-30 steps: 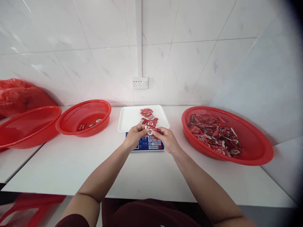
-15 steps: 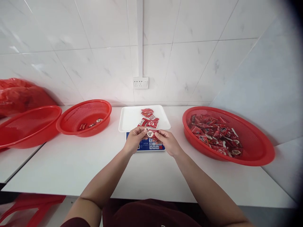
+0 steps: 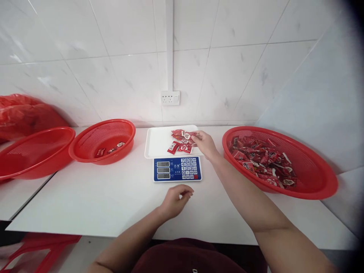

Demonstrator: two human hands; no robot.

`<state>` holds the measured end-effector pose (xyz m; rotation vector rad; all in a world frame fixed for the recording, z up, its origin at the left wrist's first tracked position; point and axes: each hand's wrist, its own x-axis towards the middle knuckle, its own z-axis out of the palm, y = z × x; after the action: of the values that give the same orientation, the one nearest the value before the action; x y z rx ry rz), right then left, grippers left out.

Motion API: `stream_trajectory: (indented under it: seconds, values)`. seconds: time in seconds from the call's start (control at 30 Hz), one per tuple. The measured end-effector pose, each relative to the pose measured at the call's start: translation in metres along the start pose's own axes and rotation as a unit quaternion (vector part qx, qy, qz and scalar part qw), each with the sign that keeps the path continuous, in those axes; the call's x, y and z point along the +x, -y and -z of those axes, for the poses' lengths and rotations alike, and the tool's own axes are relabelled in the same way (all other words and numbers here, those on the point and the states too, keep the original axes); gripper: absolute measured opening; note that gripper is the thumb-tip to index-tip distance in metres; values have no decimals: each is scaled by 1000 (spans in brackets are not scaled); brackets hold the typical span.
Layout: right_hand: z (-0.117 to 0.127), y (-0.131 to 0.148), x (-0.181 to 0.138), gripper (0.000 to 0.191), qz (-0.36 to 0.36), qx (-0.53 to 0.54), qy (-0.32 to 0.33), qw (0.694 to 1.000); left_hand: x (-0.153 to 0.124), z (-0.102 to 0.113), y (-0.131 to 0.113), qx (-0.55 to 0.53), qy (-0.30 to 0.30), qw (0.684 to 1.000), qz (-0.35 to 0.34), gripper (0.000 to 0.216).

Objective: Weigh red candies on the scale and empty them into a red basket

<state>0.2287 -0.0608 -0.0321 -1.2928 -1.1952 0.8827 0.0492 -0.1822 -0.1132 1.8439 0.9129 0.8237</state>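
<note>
My right hand (image 3: 205, 144) reaches over the white weighing tray (image 3: 155, 142), its thumb and fingers closed on a small red packet (image 3: 186, 135) with a white label patch. Other red packets (image 3: 184, 148) lie on the tray just below and beside it, partly overlapping. My left hand (image 3: 176, 201) hovers above the table in front of the scale, fingers curled in toward the thumb, and nothing shows between them. Between the two hands is the blue keypad panel of the digital scale (image 3: 176, 169), with its displays on the left.
At right stands a large red basket (image 3: 321, 178) holding many red packets. A smaller red basket (image 3: 82, 149) at left has several packets in it. Further left are another red basket (image 3: 36, 155) and red plastic bags (image 3: 25, 115). A wall socket (image 3: 170, 98) is behind the scale.
Both hands held the packet over the keypad before. My right hand has carried it forward over the tray; my left hand has let go and drawn back toward me, uncovering the keypad.
</note>
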Motion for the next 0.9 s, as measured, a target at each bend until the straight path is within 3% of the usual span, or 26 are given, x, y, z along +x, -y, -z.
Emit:
stream_trajectory:
  seconds: [0.17, 0.23, 0.4, 0.6, 0.7, 0.8, 0.9]
  values:
    - [-9, 4, 17, 13, 15, -44, 6, 999, -17, -11, 17, 109, 115, 985, -66, 25]
    - [-8, 5, 18, 11, 32, -58, 8, 998, -16, -9, 21, 112, 134, 983, -60, 25]
    - [-2, 5, 18, 12, 53, -100, 4, 994, -7, -7, 25, 56, 134, 989, 38, 20]
    - [-12, 5, 17, 11, 28, -87, 14, 996, -6, -8, 23, 55, 134, 989, 42, 20]
    - [-18, 5, 19, 24, -17, -74, 48, 996, -7, -8, 23, 52, 133, 989, 50, 20]
    - [-13, 3, 20, 34, 12, -190, 84, 978, -8, -8, 26, 49, 129, 989, 49, 21]
    - [0, 2, 15, 33, 69, -309, 160, 935, -8, -9, 28, 50, 128, 990, 42, 21]
